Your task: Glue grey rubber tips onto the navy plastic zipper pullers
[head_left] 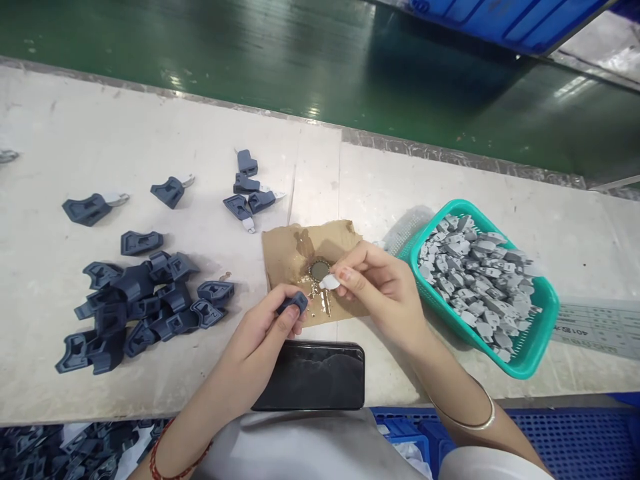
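Note:
My left hand is closed on a dark blue plastic part, low over the front of a brown cardboard piece. Between the thumb and fingers of my right hand is a small light grey piece, near a small round dish on the cardboard. The two held parts are apart. Wet, shiny spots surround the dish. At the right, a green basket holds many grey pieces. A pile of dark blue parts lies at the left.
Several blue parts with light pieces attached lie at the back left. A black phone rests at the table's front edge. Beyond the table runs a green surface. A blue crate stands at the back right.

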A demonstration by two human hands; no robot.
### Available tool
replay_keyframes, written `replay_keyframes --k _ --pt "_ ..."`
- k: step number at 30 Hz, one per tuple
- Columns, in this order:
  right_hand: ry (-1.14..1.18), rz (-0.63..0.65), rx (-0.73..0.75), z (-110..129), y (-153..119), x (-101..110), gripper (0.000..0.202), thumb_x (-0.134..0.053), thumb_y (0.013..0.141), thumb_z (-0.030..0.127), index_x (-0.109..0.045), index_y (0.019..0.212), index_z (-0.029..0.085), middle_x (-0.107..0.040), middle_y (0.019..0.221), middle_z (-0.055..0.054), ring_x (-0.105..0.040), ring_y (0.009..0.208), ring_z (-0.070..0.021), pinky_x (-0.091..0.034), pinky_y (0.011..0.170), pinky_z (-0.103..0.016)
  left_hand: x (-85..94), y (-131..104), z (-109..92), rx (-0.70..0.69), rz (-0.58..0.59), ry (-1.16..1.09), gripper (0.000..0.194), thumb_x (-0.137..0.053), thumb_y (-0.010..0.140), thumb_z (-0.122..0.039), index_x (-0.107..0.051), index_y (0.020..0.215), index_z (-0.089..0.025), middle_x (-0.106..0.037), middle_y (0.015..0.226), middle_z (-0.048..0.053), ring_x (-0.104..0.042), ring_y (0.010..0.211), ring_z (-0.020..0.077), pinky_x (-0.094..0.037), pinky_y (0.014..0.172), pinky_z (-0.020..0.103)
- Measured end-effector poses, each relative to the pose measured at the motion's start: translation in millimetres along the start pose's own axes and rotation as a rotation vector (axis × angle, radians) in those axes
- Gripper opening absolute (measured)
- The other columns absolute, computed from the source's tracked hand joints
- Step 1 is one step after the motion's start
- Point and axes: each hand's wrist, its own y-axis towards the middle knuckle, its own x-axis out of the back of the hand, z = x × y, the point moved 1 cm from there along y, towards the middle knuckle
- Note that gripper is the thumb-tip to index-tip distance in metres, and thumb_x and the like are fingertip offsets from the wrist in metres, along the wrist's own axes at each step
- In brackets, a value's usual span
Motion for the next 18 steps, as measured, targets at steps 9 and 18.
replay_keyframes --k 9,18 --pt "0.096 0.148 0.009 -3.0 -1.7 -15.3 0.03 -0.07 0.098 0.046 -0.063 0.083 0.021 -0.067 0.071 0.001 -0.058 0.061 -0.0114 -0.047 0.058 -0.025 0.3 1.6 -2.3 -0.03 -0.008 0.038 0.027 -0.043 0.109 -0.041 -0.062 0.101 -0.024 -0.055 0.082 -0.002 -0.051 0.08 0.0159 -0.041 0.077 0.026" --pt "-0.054 0.163 0.021 -13.4 -7.3 -16.5 0.023 -0.063 0.104 0.039 -0.065 0.089 0.021 -0.06 0.071 0.004 -0.048 0.058 -0.0102 -0.037 0.053 -0.025 -0.4 1.9 -1.4 -0.042 -0.015 0.039 0.029 -0.044 0.108 -0.042 -0.063 0.103 -0.022 -0.053 0.079 -0.002 -0.05 0.076 0.0162 -0.041 0.072 0.027"
